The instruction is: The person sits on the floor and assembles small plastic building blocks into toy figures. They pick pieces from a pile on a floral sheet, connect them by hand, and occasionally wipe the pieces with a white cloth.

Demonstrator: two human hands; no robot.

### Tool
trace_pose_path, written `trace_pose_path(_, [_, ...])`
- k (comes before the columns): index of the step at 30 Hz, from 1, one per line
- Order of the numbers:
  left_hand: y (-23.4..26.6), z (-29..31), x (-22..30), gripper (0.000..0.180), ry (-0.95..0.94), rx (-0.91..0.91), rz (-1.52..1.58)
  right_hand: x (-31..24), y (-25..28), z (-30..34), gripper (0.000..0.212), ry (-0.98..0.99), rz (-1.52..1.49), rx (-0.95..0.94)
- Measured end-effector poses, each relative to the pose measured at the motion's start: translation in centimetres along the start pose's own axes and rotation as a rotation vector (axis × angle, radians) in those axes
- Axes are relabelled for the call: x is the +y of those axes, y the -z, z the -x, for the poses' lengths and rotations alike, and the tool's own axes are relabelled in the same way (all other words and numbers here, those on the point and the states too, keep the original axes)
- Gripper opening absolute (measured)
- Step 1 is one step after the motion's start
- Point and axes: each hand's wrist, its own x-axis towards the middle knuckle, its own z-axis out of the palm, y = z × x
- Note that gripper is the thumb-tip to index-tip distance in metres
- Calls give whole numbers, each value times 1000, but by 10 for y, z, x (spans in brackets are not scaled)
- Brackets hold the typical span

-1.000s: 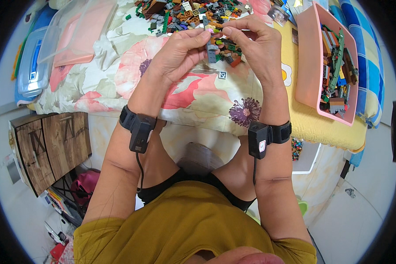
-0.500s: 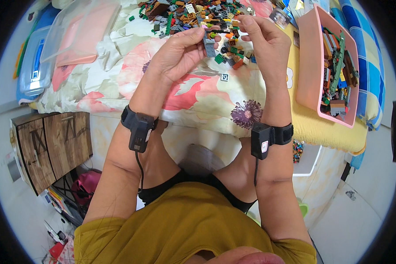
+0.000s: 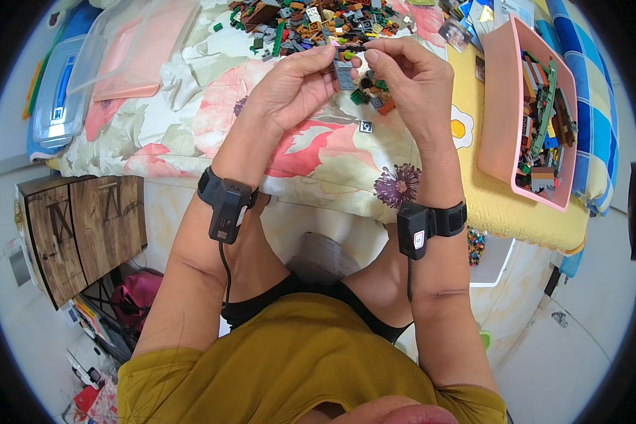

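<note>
Between the thumb and fingers of my left hand (image 3: 290,92) is a small toy-brick assembly. Its grey bricks (image 3: 344,75) hang lowest, with lime and black pieces above. My right hand (image 3: 418,88) pinches the right end of a thin black piece (image 3: 353,49) that lies against the top of that assembly; the fingertips partly hide the contact. Beyond both hands spreads a heap of mixed toy bricks (image 3: 290,30). Smaller loose bricks (image 3: 361,97) lie beneath the hands, and a single square tile (image 3: 365,126) sits nearer on the flowered cloth.
On the right a pink bin (image 3: 498,120) of sorted bricks stands on a yellow cloth (image 3: 523,219), beside a blue checked cushion (image 3: 592,106). A clear lid (image 3: 109,53) and a lidded plastic box (image 3: 60,106) rest at the left. The flowered cloth (image 3: 191,166) ends before my knees.
My right hand has moved left and slightly down, bringing its fingertips against the end of the black piece. The left hand with the brick assembly has shifted a little to the right.
</note>
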Motion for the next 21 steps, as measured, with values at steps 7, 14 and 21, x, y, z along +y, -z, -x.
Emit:
trace_pose_path(7, [-8, 6, 7, 31, -82, 228, -444, 15, 37, -16, 10, 62, 45, 235])
trace_pose_path(14, [15, 9, 44, 22, -392, 396, -641, 41, 82, -25, 17, -55, 665, 359])
trace_pose_path(21, [38, 6, 62, 21, -434, 568, -1076, 34, 84, -25, 29, -111, 824, 431])
